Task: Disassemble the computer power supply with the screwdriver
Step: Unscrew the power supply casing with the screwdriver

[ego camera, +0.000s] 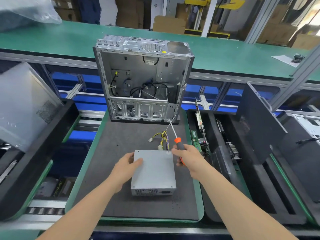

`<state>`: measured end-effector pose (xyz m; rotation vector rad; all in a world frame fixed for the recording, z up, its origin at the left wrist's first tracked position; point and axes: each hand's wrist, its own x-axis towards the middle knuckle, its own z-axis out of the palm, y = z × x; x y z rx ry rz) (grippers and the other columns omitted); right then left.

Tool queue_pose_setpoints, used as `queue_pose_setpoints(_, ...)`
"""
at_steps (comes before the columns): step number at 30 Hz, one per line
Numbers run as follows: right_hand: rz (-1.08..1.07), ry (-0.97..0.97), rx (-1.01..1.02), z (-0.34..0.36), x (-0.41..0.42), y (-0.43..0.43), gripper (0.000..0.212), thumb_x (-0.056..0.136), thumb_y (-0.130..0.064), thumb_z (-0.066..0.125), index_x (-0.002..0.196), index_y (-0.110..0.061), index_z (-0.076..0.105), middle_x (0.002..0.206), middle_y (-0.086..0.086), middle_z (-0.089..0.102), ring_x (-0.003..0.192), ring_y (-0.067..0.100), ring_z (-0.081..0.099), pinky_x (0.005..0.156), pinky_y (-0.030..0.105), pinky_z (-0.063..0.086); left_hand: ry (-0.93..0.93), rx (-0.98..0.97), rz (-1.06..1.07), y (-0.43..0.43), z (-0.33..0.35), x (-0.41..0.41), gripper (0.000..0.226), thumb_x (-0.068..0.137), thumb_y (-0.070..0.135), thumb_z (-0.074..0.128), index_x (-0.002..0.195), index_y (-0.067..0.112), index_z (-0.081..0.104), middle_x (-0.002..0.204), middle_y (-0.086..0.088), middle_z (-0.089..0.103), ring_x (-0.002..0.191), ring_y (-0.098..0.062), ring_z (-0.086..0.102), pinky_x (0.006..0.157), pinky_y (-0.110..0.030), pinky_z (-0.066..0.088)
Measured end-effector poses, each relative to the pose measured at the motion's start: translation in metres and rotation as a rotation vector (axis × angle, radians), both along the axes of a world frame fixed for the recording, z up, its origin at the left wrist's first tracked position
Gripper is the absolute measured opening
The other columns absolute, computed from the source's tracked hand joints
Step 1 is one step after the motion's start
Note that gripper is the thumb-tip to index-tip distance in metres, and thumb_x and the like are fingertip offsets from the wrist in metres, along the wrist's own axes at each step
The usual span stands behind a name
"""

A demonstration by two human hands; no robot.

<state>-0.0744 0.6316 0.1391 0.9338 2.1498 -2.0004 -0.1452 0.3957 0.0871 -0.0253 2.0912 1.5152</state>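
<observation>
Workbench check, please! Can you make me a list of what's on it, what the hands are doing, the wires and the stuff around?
Surface: dark foam mat in a green-edged tray.
Job's things: grey power supply lies flat on the mat, cover on; orange-and-grey screwdriver, shaft pointing toward the open computer case standing at the mat's far end.
Clutter: one small dark speck on the mat, too small to tell.
Grippers: left hand holds the power supply's left edge; right hand grips the screwdriver's handle.
Cables: yellow wires run from the power supply's far side; black cables inside the case.
Surroundings: circuit boards upright in the right-hand black tray; green shelf and cardboard boxes behind.
</observation>
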Motion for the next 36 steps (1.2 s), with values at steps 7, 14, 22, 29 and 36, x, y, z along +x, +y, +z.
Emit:
queue_pose_setpoints(7, 0.057, -0.112, 0.037, -0.027, 0.022, 0.005, 0.017, 0.103, -0.033, 0.057, 0.106, -0.017, 0.056, 0.093, 0.004, 0.055, 0.075, 0.016, 0.055, 0.065, 0.029, 0.055, -0.085, 0.061, 0.006, -0.001, -0.006, 0.015, 0.060, 0.100, 0.039, 0.067, 0.152, 0.043, 0.038, 0.129, 0.010, 0.067, 0.112, -0.012, 0.069, 0.099, -0.037, 0.053)
queue_pose_setpoints(14, 0.159, -0.209, -0.204, -0.036, 0.034, -0.005, 0.018, 0.102, -0.028, 0.062, 0.112, -0.016, 0.053, 0.103, 0.003, 0.067, 0.090, 0.023, 0.062, 0.088, 0.068, 0.054, -0.048, 0.036, 0.249, 0.008, -0.016, 0.034, 0.037, 0.093, 0.049, 0.073, 0.122, 0.037, 0.054, 0.117, 0.008, 0.070, 0.109, -0.018, 0.069, 0.096, -0.046, 0.056)
queue_pose_setpoints(22, 0.098, -0.219, -0.204, -0.027, 0.028, -0.009, 0.028, 0.100, -0.014, 0.060, 0.124, -0.001, 0.055, 0.119, 0.018, 0.073, 0.106, 0.034, 0.072, 0.076, 0.075, 0.054, -0.131, 0.123, 0.293, 0.018, -0.008, 0.037, 0.021, 0.098, 0.037, 0.069, 0.111, 0.025, 0.058, 0.111, -0.001, 0.071, 0.097, -0.023, 0.072, 0.072, -0.037, 0.055)
queue_pose_setpoints(29, 0.090, -0.250, -0.256, -0.031, 0.041, -0.012, 0.034, 0.102, -0.030, 0.062, 0.127, -0.007, 0.055, 0.097, 0.004, 0.079, 0.085, 0.024, 0.073, 0.087, 0.064, 0.057, -0.199, 0.052, 0.230, 0.016, -0.001, 0.048, 0.023, 0.098, 0.053, 0.060, 0.114, 0.040, 0.051, 0.119, 0.004, 0.069, 0.111, -0.027, 0.066, 0.084, -0.041, 0.052)
queue_pose_setpoints(36, -0.013, -0.257, -0.281, -0.025, 0.037, -0.017, 0.039, 0.102, -0.026, 0.062, 0.131, -0.003, 0.047, 0.122, 0.019, 0.071, 0.106, 0.038, 0.072, 0.082, 0.073, 0.053, -0.180, 0.020, 0.327, 0.022, 0.007, 0.052, 0.038, 0.094, 0.052, 0.065, 0.128, 0.038, 0.053, 0.121, 0.007, 0.063, 0.113, -0.021, 0.061, 0.093, -0.041, 0.051)
